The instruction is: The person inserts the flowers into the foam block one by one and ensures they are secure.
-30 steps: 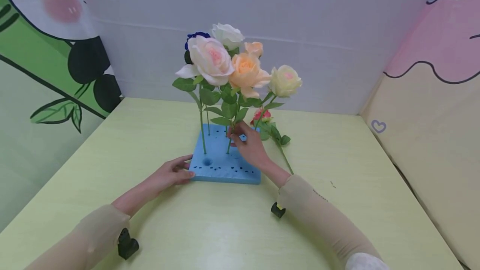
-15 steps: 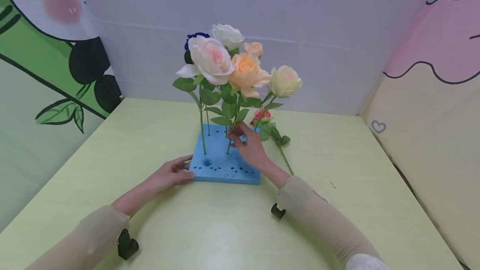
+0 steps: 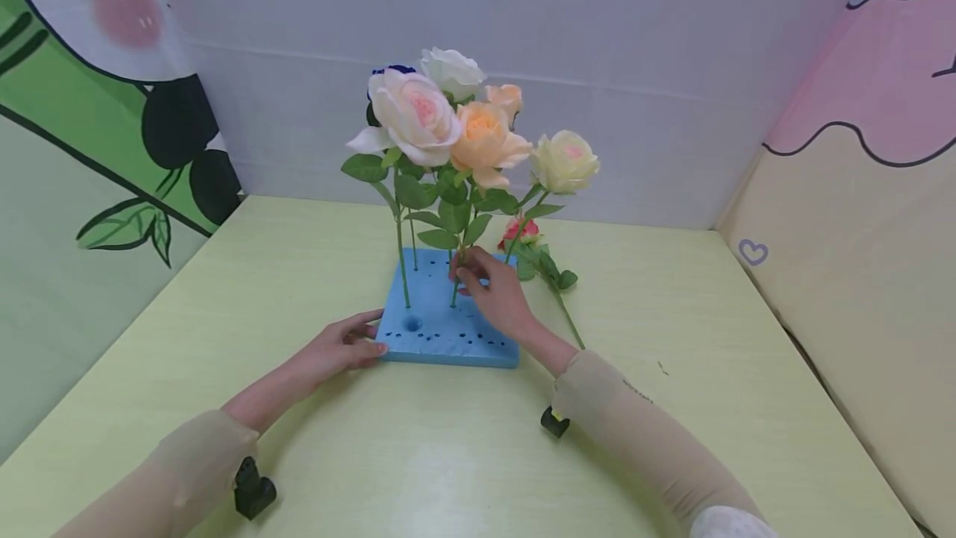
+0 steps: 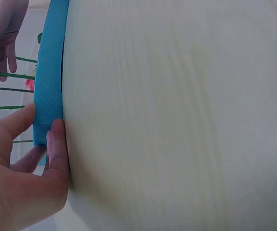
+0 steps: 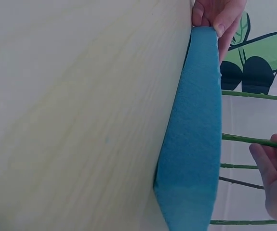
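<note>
Since the earlier frame the peach rose (image 3: 484, 135) tips slightly left as the right hand (image 3: 496, 293) pinches its upright stem (image 3: 456, 281) low over the blue foam block (image 3: 441, 326), whose near-left corner the left hand (image 3: 339, 347) grips on the table (image 3: 448, 455).

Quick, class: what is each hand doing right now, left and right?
Left hand: holding the corner of the blue foam block.
Right hand: fingers pinching the stem of the peach rose above the block.
</note>
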`<state>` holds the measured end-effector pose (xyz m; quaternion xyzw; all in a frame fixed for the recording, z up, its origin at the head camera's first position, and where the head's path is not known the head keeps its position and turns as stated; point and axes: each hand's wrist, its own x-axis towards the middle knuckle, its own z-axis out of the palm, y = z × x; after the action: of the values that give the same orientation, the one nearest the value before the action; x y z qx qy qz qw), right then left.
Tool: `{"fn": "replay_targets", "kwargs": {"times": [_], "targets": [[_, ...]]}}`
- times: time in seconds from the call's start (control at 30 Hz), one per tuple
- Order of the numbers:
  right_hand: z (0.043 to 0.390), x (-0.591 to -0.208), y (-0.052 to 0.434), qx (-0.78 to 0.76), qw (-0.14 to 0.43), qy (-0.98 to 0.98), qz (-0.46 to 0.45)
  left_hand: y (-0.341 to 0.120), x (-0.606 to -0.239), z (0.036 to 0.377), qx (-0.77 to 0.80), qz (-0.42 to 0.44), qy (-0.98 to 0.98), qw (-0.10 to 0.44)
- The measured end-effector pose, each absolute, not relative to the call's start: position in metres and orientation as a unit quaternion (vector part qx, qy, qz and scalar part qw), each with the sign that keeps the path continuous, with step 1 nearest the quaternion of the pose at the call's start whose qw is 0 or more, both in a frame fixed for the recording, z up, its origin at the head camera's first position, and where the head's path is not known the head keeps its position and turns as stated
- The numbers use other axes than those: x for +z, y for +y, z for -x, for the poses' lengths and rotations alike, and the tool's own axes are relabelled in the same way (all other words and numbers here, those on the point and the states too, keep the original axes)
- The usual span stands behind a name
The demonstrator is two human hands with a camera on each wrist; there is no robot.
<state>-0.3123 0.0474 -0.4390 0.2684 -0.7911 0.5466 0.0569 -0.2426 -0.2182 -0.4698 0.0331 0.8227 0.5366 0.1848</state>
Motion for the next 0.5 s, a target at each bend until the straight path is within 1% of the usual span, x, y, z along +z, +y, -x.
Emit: {"fn": "replay_targets", "kwargs": {"times": [0.13, 0.33, 0.5], "targets": [[0.314, -0.443, 0.048, 0.552, 0.061, -0.787, -0.27, -0.219, -0.47, 0.243, 0.541, -0.039, 0.82, 0.184], [0.301, -0.429, 0.047, 0.545, 0.057, -0.791, -0.271, -0.219, -0.47, 0.243, 0.544, -0.04, 0.817, 0.186], [0.313, -0.443, 0.047, 0.546, 0.06, -0.793, -0.264, -0.22, -0.469, 0.243, 0.54, -0.039, 0.82, 0.186]]}}
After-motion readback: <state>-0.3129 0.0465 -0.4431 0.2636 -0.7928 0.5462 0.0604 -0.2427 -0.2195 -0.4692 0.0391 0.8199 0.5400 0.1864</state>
